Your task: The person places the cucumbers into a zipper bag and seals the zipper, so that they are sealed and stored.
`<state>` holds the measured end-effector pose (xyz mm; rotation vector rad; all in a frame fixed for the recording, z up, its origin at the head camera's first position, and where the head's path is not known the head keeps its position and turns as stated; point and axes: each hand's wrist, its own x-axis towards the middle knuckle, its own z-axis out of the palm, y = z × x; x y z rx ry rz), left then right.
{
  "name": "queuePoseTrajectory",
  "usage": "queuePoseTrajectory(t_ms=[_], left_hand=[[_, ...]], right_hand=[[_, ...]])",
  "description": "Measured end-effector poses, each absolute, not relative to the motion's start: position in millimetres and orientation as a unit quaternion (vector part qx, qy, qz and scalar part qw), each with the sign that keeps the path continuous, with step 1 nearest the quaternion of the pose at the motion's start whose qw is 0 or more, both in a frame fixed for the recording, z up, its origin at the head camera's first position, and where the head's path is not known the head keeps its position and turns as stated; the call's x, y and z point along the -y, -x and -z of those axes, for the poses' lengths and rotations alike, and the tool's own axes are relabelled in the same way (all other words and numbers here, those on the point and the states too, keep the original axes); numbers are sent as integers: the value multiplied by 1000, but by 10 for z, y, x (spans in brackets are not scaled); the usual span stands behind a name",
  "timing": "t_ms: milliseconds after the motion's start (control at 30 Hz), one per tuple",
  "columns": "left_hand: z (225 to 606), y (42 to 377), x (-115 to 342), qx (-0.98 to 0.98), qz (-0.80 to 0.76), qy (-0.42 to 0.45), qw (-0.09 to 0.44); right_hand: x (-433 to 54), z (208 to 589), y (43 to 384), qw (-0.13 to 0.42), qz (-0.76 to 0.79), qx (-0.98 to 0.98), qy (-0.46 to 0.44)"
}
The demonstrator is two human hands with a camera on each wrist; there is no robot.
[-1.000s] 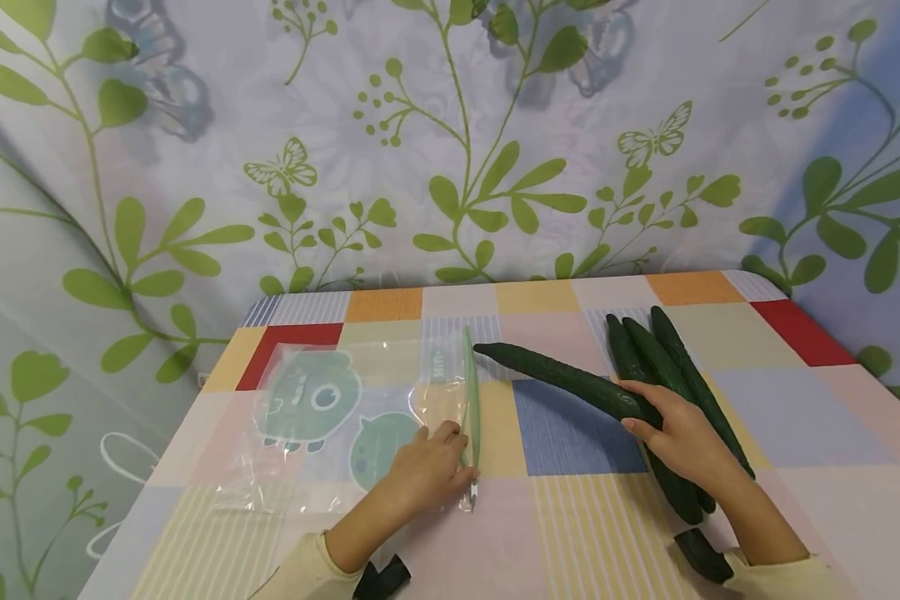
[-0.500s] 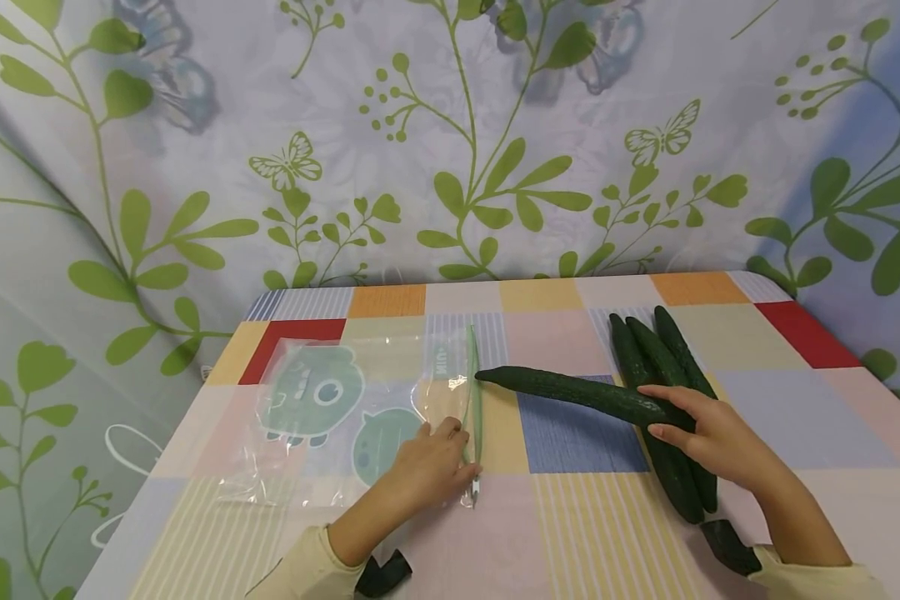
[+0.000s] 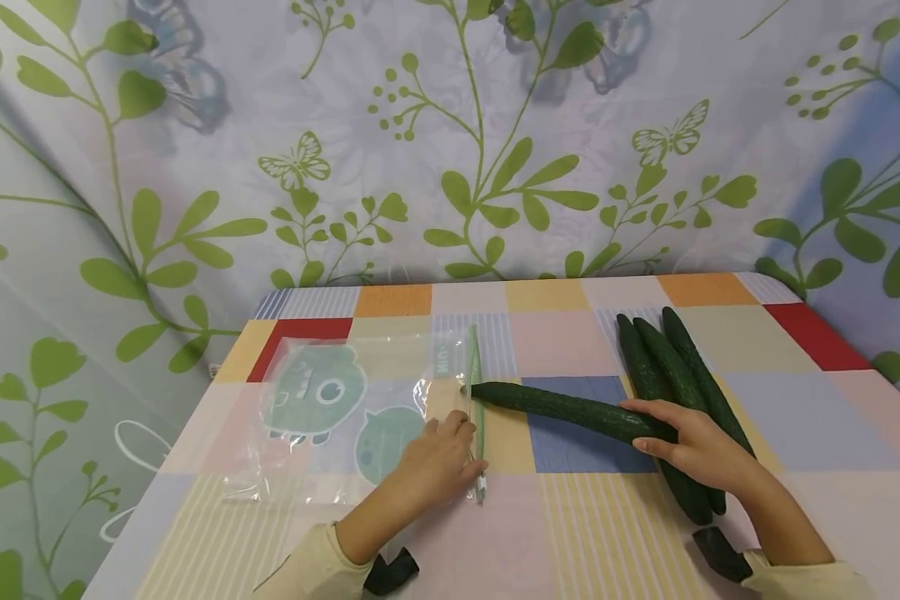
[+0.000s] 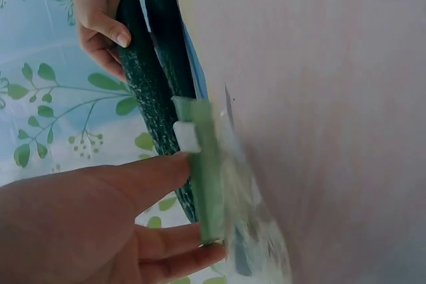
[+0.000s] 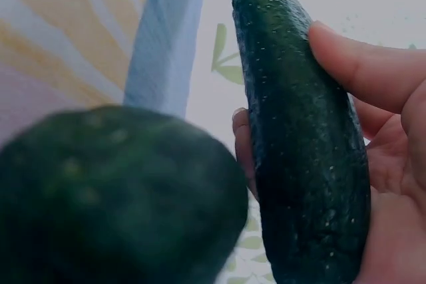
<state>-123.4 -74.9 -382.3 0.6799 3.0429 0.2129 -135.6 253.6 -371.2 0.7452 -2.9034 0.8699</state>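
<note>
My right hand [image 3: 693, 442] grips a long dark green cucumber [image 3: 562, 408] near its thick end, thumb on one side and fingers on the other, as the right wrist view also shows. The cucumber's narrow tip reaches past the green zip edge [image 3: 480, 433] at the mouth of a clear zip bag [image 3: 300, 467]. The bag lies flat, printed with pale green cartoon figures. My left hand [image 3: 435, 458] pinches that zip edge; in the left wrist view its thumb and fingers hold the green strip [image 4: 210, 184], near a white slider [image 4: 186, 136]. Three more cucumbers [image 3: 671, 367] lie side by side beneath and beyond the right hand.
A patchwork-patterned cloth [image 3: 787, 433] covers the table. Behind its far edge hangs a curtain [image 3: 390, 167] with green leaves and butterflies. A white cord loop [image 3: 131, 450] shows beside the table on the left. Dark straps [image 3: 720, 554] hang at both wrists.
My right hand first drew back to the right, then came left again. The held cucumber's tip came down nearer me and moved to the bag's mouth. The left hand kept hold of the zip edge.
</note>
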Motion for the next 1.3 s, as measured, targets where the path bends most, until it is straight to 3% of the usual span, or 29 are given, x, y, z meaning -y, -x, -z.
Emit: queuePoseTrajectory(t_ms=[467,700,833,1300], left_hand=[[3701,1192,767,-966,-20,-207,-152],[3688,1168,785,-972,-6,-203,-120],[3713,1168,789,-971,6,-210,-116],[3741,1188,790,-943,66,-236,-224]], right_hand=[[-2490,3668,1399,-10,-268,929,-253],[-2463,3724,1391,10,-273,931,-241],[-2372,3735,1368,-21,-325,918,-224],[-1677,3828,1610,-128,-427,855,-264]])
